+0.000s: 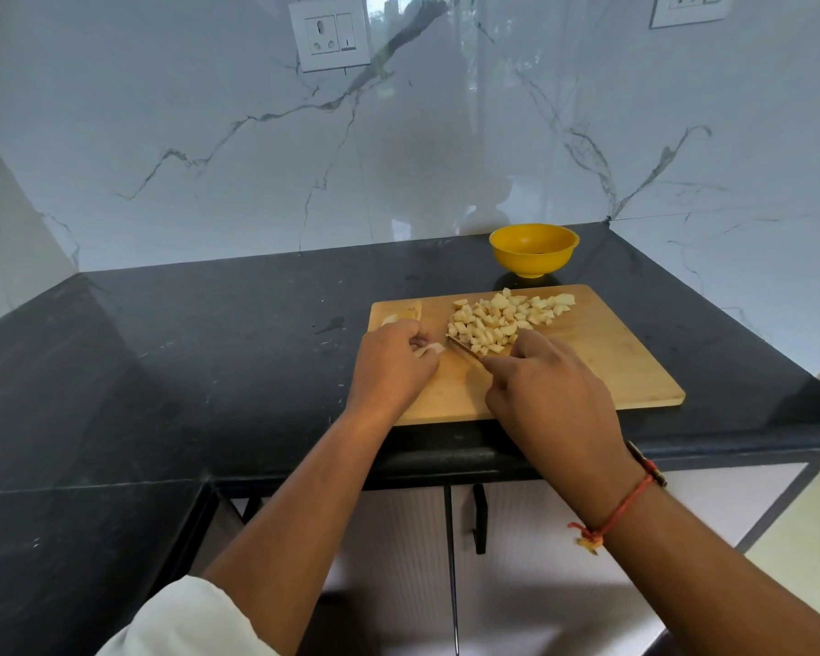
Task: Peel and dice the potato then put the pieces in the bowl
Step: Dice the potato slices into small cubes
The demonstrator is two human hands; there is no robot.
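Pale yellow diced potato pieces [503,319] lie heaped on the far part of the rectangular light wooden chopping board [588,366], which sits on the black stone counter [209,348] just in front of the small round yellow bowl [533,250]. The left hand [391,366] curls its fingers over a whitish uncut potato chunk [429,348] on the board, while the right hand [550,395] is wrapped round a knife [465,350] whose blade lies between chunk and heap
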